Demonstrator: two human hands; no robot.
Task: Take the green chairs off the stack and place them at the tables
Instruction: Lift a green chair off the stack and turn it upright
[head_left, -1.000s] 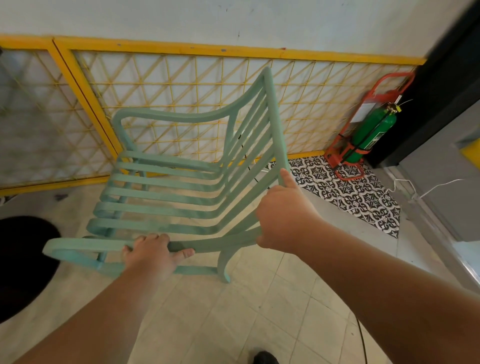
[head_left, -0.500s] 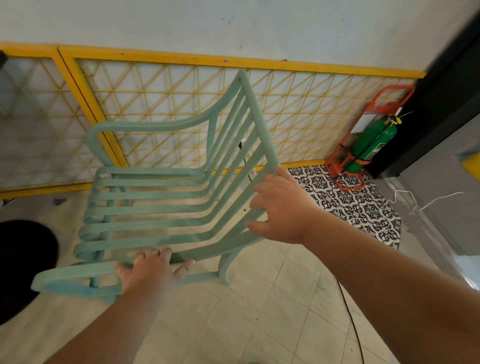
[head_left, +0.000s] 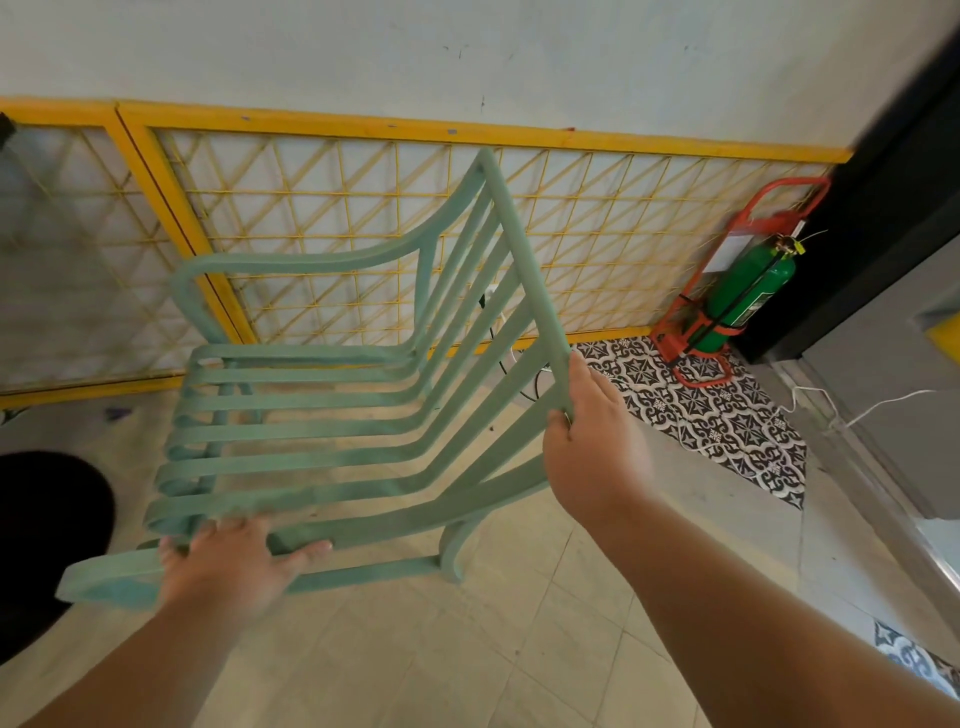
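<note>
A pale green slatted chair (head_left: 332, 415) fills the middle of the view, held up off the floor and tilted, its seat facing me and its backrest rising to the right. My left hand (head_left: 234, 561) grips the near armrest at the lower left. My right hand (head_left: 592, 441) is wrapped around the top rail of the backrest. The chair's legs are mostly hidden behind the seat slats. No stack of chairs is in sight.
A yellow-framed lattice panel (head_left: 322, 218) lines the wall behind the chair. A green fire extinguisher (head_left: 743, 296) in a red stand sits at the right, on patterned tiles (head_left: 717, 415). A round black table edge (head_left: 47, 535) is at the left. A white cable (head_left: 872, 405) trails at right.
The chair has tilted and swung left, its backrest rising higher. My right hand shifted from the armrest side to gripping the backrest's top rail. My left hand kept its hold.
</note>
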